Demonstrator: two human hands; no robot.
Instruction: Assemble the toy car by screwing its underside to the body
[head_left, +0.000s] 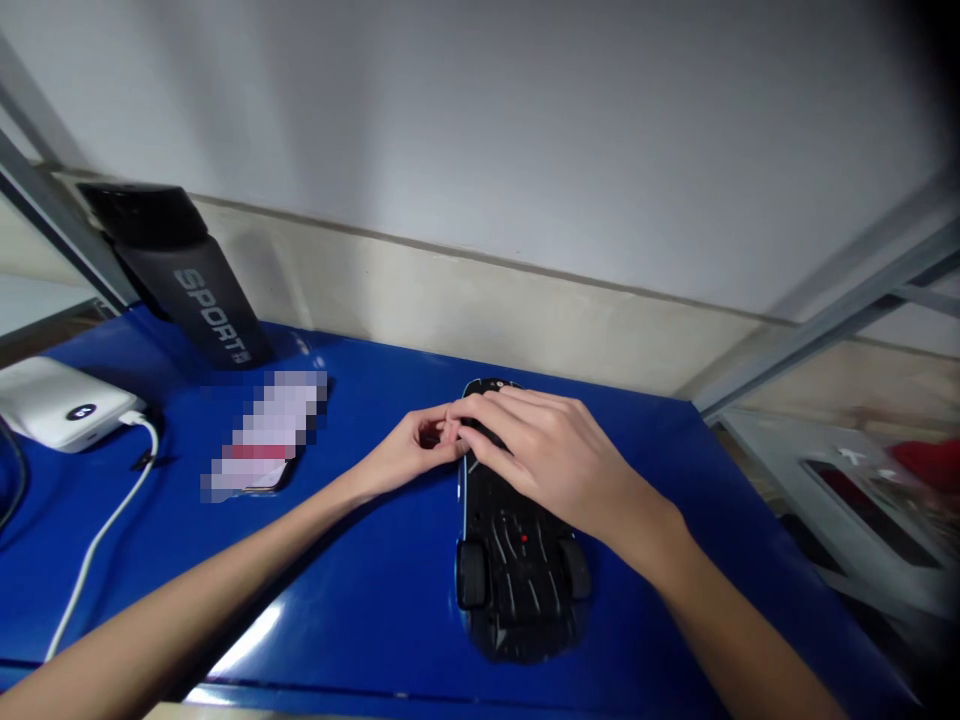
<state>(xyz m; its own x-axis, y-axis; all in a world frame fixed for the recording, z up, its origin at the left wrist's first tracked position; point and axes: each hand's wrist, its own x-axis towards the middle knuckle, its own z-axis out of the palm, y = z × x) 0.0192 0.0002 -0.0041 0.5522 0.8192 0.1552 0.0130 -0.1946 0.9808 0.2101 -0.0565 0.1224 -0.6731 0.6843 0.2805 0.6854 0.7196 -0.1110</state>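
Note:
A black toy car point(525, 560) lies upside down on the blue tabletop, its underside and two near wheels showing. My right hand point(555, 450) reaches across the far half of the car, thumb and fingers drawn together over its left edge. There the fingertips meet those of my left hand point(420, 440), which comes in from the left with its fingers curled in a pinch. Whatever lies between the fingertips is hidden. The car's far wheels are covered by my hands.
On the left of the blue table point(360, 600) lie a phone point(270, 430) with a blurred-out screen and a white device point(67, 400) with a white cable point(101, 540). A dark sport bottle point(187, 280) stands by the wall. Metal posts frame both sides.

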